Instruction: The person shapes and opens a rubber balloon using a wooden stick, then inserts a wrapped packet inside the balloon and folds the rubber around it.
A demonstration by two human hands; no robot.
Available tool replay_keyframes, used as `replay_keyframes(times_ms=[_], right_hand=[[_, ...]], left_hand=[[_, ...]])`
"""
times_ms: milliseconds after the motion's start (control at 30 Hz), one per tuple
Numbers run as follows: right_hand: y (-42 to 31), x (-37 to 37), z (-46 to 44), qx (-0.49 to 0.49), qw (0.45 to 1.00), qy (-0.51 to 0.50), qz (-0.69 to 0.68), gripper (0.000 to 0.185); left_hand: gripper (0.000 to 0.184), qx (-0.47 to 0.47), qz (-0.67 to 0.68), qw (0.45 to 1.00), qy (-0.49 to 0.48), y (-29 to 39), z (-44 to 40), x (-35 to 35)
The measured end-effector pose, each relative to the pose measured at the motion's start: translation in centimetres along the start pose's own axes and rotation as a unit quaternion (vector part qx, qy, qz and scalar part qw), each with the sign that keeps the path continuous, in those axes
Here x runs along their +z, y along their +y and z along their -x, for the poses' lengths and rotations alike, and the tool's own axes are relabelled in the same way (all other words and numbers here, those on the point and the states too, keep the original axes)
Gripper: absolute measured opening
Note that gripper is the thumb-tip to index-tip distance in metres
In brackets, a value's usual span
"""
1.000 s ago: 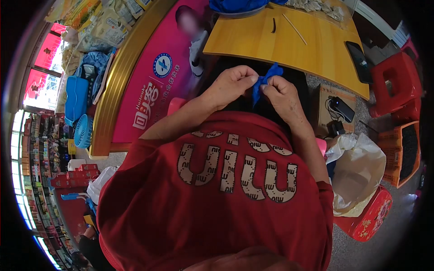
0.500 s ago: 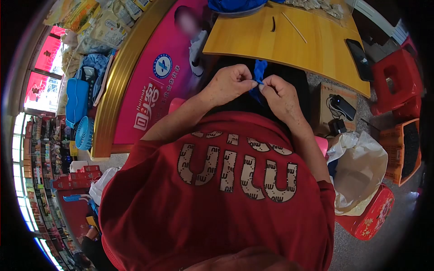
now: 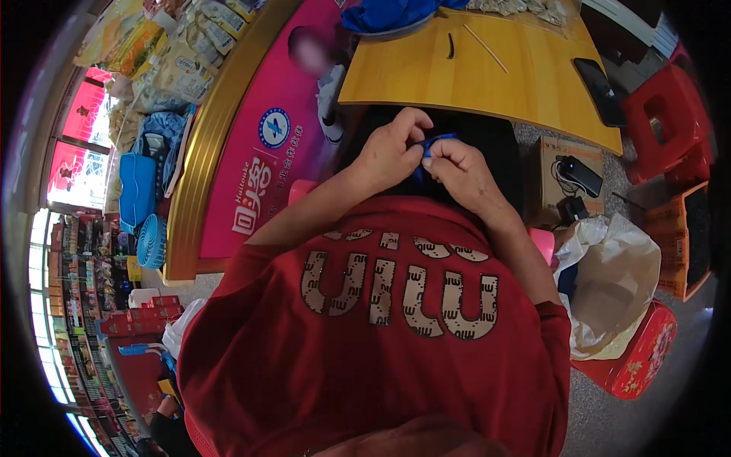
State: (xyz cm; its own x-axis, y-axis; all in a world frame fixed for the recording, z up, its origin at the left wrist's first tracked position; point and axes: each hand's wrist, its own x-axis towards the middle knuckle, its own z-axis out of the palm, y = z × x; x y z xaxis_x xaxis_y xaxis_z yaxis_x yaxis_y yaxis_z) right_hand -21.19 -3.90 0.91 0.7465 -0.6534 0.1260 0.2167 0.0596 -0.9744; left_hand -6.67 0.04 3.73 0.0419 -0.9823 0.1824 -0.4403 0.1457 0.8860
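A small strip of blue cloth (image 3: pixel 438 140) is bunched between my two hands, just in front of my red shirt and below the table edge. My right hand (image 3: pixel 466 177) pinches it between thumb and fingertips. On the other side, my left hand (image 3: pixel 390 154) has its fingers curled around the strip's left end, the index finger arched higher than the thumb. Part of the cloth is hidden behind the fingers, and its lower end shows only as a dark blue bit between the hands.
Ahead stands a wooden table (image 3: pixel 487 84) with a blue cloth bundle (image 3: pixel 392 15), a thin stick (image 3: pixel 486 49), a small black curved piece (image 3: pixel 450 46) and a phone (image 3: pixel 599 91). At right are a cardboard box (image 3: pixel 552 164), a lined bin (image 3: pixel 609 293) and red stools (image 3: pixel 670 126).
Both hands have come slightly lower and nearer my body. The blue length that stood up above the fingers is now folded down between them. My left index finger has lifted.
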Motion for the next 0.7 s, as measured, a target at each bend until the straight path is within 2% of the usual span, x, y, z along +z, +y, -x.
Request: replay_keyframes(times_ms=[33, 67, 100, 133, 200, 233, 267, 300, 333, 400, 533, 600, 700], right_hand=[[0.1, 0.3, 0.0, -0.055, 0.992, 0.019, 0.108, 0.007], [0.3, 0.4, 0.0, -0.108, 0.97, 0.038, 0.215, 0.007], [0.7, 0.5, 0.0, -0.157, 0.952, 0.042, 0.261, 0.007], [0.6, 0.5, 0.0, -0.158, 0.952, 0.045, 0.26, 0.007], [0.2, 0.5, 0.0, -0.14, 0.96, 0.042, 0.239, 0.007], [-0.1, 0.7, 0.1, -0.142, 0.959, 0.043, 0.239, 0.007], [-0.4, 0.8, 0.2, -0.13, 0.969, 0.049, 0.203, 0.008], [-0.6, 0.9, 0.2, -0.119, 0.977, 0.055, 0.167, 0.009], [-0.7, 0.7, 0.1, -0.12, 0.977, 0.058, 0.167, 0.009], [-0.7, 0.5, 0.0, -0.057, 0.985, 0.1, 0.132, 0.012], [-0.1, 0.3, -0.4, -0.095, 0.975, 0.162, 0.122, 0.02], [-0.8, 0.2, -0.1, -0.051, 0.975, 0.102, 0.189, 0.023], [-1.0, 0.0, 0.0, -0.041, 0.972, 0.072, 0.22, 0.025]], left_hand=[[0.027, 0.015, -0.144, 0.989, -0.035, 0.5, 0.1, -0.2], [0.028, 0.031, -0.284, 0.956, -0.068, 1.0, 0.1, -0.3], [0.03, 0.052, -0.303, 0.949, -0.069, 0.7, 0.2, -0.2], [0.03, 0.054, -0.304, 0.948, -0.071, 0.3, 0.0, -0.2], [0.027, 0.1, -0.181, 0.974, -0.089, -0.6, -0.4, -0.2], [0.027, 0.102, -0.182, 0.974, -0.089, -1.4, -0.4, -0.1], [0.024, -0.007, 0.001, 0.997, -0.082, -1.9, -0.5, 0.0], [0.02, -0.117, 0.184, 0.973, -0.072, -2.2, -0.6, 0.0], [0.02, -0.115, 0.183, 0.973, -0.075, -2.5, -0.7, 0.1], [0.015, -0.111, 0.242, 0.964, 0.015, -1.2, -0.8, 0.3], [0.015, -0.107, 0.247, 0.961, 0.063, -0.5, -0.8, 0.3], [0.018, -0.098, 0.221, 0.97, 0.035, -0.6, -0.6, 0.4], [0.028, -0.064, 0.154, 0.986, -0.001, -0.5, -0.2, 0.8]])
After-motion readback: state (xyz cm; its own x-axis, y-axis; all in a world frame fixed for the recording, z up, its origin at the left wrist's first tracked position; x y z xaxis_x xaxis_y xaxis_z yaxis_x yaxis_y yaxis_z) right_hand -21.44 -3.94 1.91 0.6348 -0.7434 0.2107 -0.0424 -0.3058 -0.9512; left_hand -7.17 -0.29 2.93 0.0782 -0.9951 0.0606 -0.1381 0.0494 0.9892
